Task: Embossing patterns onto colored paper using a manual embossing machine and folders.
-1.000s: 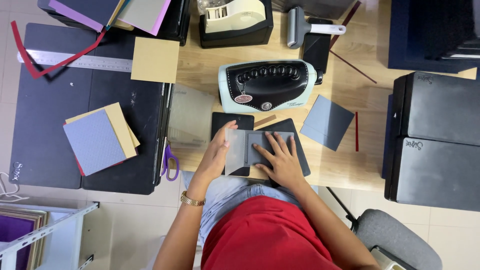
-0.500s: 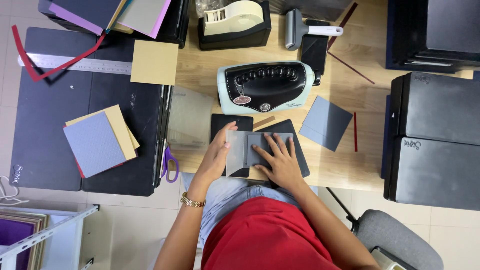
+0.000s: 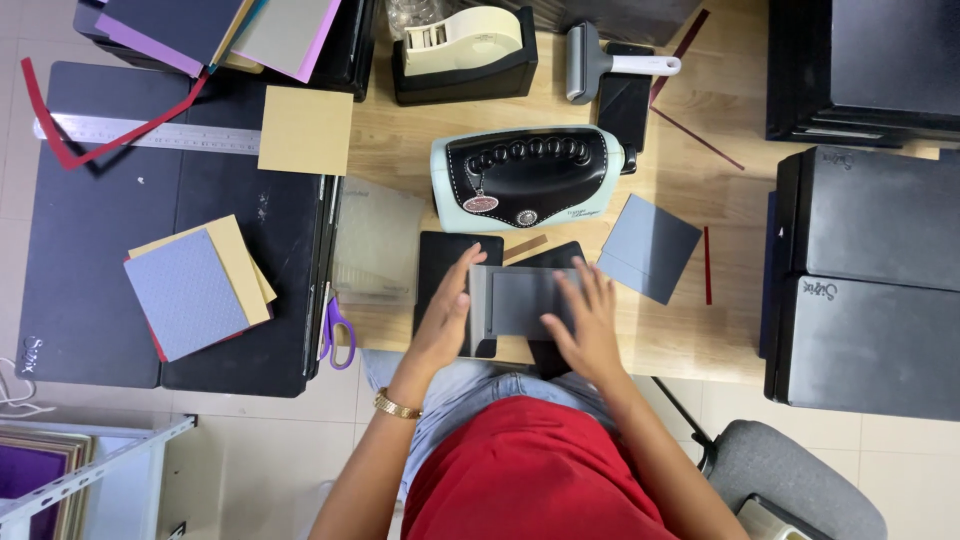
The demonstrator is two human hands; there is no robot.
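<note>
Against the earlier views, your hands have barely shifted: the work remains in the pressing and aligning stage. Your left hand (image 3: 445, 318) lies flat, fingers together, on the left edge of the grey card (image 3: 520, 300); your right hand (image 3: 585, 325) spreads open on its right side. The card, matte and rectangular, rests on black plates (image 3: 455, 255) at the near table edge, before the glossy mint-and-black die-cutting machine (image 3: 525, 178).
</note>
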